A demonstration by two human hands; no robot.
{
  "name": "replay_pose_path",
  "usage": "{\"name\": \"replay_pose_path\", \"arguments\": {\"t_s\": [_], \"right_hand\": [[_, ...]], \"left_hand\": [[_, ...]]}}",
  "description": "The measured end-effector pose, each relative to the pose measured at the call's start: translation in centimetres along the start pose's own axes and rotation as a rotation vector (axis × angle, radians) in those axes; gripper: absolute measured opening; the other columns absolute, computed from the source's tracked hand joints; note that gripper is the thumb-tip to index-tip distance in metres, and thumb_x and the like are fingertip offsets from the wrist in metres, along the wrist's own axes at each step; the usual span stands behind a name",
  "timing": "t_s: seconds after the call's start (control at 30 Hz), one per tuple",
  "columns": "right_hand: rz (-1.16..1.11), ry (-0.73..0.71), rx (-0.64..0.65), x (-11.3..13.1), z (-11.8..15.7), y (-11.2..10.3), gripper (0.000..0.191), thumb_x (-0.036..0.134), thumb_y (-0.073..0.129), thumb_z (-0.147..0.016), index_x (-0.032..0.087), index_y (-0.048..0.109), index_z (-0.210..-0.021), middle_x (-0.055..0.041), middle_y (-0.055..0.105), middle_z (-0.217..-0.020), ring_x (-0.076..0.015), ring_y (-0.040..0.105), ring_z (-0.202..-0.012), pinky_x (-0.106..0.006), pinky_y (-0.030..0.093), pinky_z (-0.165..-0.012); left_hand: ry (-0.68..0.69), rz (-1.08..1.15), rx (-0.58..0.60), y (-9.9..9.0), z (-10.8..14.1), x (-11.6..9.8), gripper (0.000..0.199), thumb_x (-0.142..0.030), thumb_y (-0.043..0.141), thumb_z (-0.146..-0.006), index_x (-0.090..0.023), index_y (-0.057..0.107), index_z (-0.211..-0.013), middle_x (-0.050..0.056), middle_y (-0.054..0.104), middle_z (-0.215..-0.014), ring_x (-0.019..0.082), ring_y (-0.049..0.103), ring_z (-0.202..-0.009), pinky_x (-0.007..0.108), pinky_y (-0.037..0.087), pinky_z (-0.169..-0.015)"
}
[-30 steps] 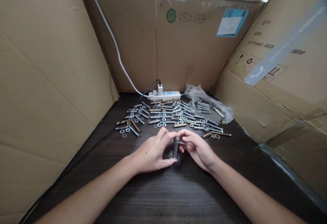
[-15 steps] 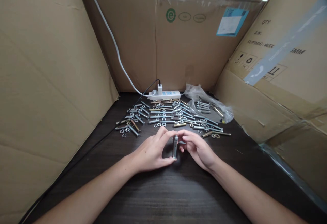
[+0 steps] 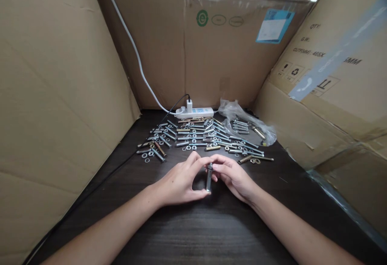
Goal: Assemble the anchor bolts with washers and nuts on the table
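Left hand [image 3: 178, 182] pinches the near-upright expansion bolt [image 3: 209, 181] end to end, thumb below, forefinger above, and the right hand [image 3: 235, 174] pinches its upper nut [image 3: 210, 166]!

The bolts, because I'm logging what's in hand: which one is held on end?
The silver bolt between the left hand and right hand, nut end up; the other bolts lie on their sides beyond them.
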State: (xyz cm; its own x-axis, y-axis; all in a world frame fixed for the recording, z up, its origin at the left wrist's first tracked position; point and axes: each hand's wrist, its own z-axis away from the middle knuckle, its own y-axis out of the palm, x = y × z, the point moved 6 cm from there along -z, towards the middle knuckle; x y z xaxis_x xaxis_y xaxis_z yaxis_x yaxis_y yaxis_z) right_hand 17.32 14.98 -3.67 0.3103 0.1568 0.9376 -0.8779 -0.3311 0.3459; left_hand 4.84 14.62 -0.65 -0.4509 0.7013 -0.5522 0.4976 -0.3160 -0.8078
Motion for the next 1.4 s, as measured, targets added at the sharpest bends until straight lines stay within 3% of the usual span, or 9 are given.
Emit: {"name": "replay_pose_path", "arguments": {"t_s": [0.13, 0.37, 0.6, 0.9, 1.23, 1.4], "right_hand": [[0.005, 0.006, 0.001, -0.2, 0.1, 0.0, 0.012, 0.026, 0.064, -0.078, 0.018, 0.059, -0.087, 0.0003, 0.053, -0.078, -0.009, 0.044, -0.062, -0.024, 0.036, -0.061], [-0.048, 0.005, 0.031, 0.2, 0.0, 0.5, 0.012, 0.024, 0.056, -0.08, 0.017, 0.064, -0.086, -0.0041, 0.055, -0.083, -0.0151, 0.048, -0.075, -0.025, 0.037, -0.059], [0.065, 0.017, 0.028, -0.2, 0.1, 0.2, 0.014, 0.029, 0.061, -0.08, 0.017, 0.064, -0.087, -0.001, 0.056, -0.08, -0.0098, 0.044, -0.062, -0.025, 0.035, -0.062], [0.0, 0.027, 0.047, 0.0, 0.1, 0.4, 0.016, 0.029, 0.059, -0.081, 0.016, 0.065, -0.088, -0.0028, 0.055, -0.081, -0.012, 0.046, -0.068, -0.025, 0.035, -0.06], [0.166, -0.014, 0.012, -0.3, 0.0, -0.2, 0.022, 0.037, 0.064, -0.08, 0.017, 0.057, -0.084, 0.0015, 0.051, -0.072, -0.0098, 0.043, -0.061, -0.025, 0.035, -0.061], [0.147, -0.062, -0.097, 0.4, -0.1, -0.6, 0.024, 0.039, 0.066, -0.077, 0.017, 0.056, -0.082, 0.0023, 0.05, -0.069, -0.0086, 0.042, -0.056, -0.023, 0.035, -0.055]], "left_hand": [[-0.004, -0.011, 0.005, 0.1, 0.0, 0.1, 0.076, -0.032, 0.068, -0.072, -0.03, 0.026, -0.136, 0.003, 0.042, -0.103, 0.015, 0.052, -0.078, 0.031, 0.049, -0.069], [0.01, 0.019, 0.003, 0.0, 0.0, -0.1, 0.076, -0.031, 0.068, -0.073, -0.031, 0.026, -0.136, 0.003, 0.043, -0.103, 0.016, 0.052, -0.082, 0.032, 0.048, -0.074], [-0.003, 0.006, 0.011, 0.1, 0.0, 0.1, 0.076, -0.032, 0.069, -0.071, -0.031, 0.027, -0.135, 0.003, 0.043, -0.104, 0.016, 0.053, -0.08, 0.032, 0.049, -0.072], [-0.003, 0.013, 0.02, -0.1, -0.1, -0.1, 0.076, -0.031, 0.069, -0.072, -0.031, 0.027, -0.135, 0.003, 0.043, -0.105, 0.016, 0.052, -0.083, 0.031, 0.049, -0.073], [-0.019, 0.008, 0.022, 0.1, -0.1, 0.0, 0.074, -0.031, 0.068, -0.072, -0.03, 0.029, -0.134, 0.003, 0.044, -0.102, 0.016, 0.053, -0.079, 0.031, 0.048, -0.071], [-0.074, 0.046, -0.044, 0.0, 0.0, 0.7, 0.069, -0.026, 0.063, -0.075, -0.028, 0.028, -0.134, 0.004, 0.045, -0.108, 0.016, 0.053, -0.081, 0.031, 0.047, -0.074]]}}
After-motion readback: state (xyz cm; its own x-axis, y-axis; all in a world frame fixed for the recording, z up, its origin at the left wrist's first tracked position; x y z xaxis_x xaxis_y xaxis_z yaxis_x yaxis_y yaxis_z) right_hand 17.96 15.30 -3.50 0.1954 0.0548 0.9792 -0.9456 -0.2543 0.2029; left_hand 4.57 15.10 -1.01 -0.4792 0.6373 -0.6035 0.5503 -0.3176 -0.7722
